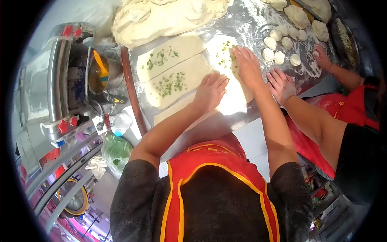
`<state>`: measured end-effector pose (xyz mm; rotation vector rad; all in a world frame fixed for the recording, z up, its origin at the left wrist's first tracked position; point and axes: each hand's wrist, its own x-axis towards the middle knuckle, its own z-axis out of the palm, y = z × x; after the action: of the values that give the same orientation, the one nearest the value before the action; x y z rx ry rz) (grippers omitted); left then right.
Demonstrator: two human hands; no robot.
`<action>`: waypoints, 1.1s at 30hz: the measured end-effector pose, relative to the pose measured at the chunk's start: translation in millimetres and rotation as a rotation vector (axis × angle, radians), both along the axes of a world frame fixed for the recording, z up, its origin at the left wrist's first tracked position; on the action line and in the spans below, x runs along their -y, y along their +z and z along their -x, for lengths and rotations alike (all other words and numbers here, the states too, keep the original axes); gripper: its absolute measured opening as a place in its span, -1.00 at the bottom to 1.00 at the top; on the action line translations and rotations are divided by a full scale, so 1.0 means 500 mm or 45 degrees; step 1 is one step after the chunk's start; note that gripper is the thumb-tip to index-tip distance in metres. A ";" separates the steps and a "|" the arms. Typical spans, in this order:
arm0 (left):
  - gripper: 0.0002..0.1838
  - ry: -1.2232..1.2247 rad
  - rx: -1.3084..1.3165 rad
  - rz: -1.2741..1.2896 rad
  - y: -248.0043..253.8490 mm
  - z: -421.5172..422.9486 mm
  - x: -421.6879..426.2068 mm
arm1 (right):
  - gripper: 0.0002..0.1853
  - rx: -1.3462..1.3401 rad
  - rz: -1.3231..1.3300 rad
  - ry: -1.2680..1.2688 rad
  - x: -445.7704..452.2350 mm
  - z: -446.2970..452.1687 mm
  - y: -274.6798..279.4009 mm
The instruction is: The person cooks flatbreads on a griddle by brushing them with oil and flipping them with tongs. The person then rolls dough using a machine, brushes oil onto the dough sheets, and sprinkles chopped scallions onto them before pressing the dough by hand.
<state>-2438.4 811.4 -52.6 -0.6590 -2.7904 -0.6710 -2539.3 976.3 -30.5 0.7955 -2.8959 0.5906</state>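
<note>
A floured sheet of dough (238, 97) with chopped green onion (224, 54) on its upper part lies before me on the metal worktop. My left hand (211, 92) rests at its left edge, fingers extended close together, fingertips near some green onion. Higher up, my right hand (247, 67) lies over the right side of the same sheet, fingers stretched out and covering part of the topping. To the left are two more flat dough pieces (171, 46), each with green onion on top. Part of another plain sheet (177, 114) shows under my left forearm.
A large dough slab (161, 24) lies at the back. Several dough balls (278, 57) sit at right, where a co-worker's hands (283, 85) are over the worktop. At left are a rolling pin (133, 92), a pot (115, 74) with an orange brush (99, 64), and a metal machine (60, 80).
</note>
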 end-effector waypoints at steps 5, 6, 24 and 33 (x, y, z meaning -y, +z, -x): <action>-0.62 0.059 0.003 -0.011 -0.006 -0.008 -0.012 | -0.55 0.090 -0.071 0.060 -0.027 -0.028 -0.005; -0.62 0.051 -0.007 -0.016 -0.007 -0.006 -0.012 | -0.58 0.070 -0.038 0.047 -0.037 -0.048 0.007; -0.79 -0.211 0.149 -0.036 -0.013 -0.062 -0.078 | -0.85 0.376 0.265 -0.541 -0.119 -0.161 -0.005; -0.84 -0.165 0.005 -0.051 -0.018 -0.068 -0.081 | -0.94 0.137 0.147 -0.238 -0.078 -0.006 -0.043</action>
<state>-2404.6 852.0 -61.4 -0.8373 -2.7479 -0.7510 -2536.5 1015.1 -52.1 0.4860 -2.9538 0.7930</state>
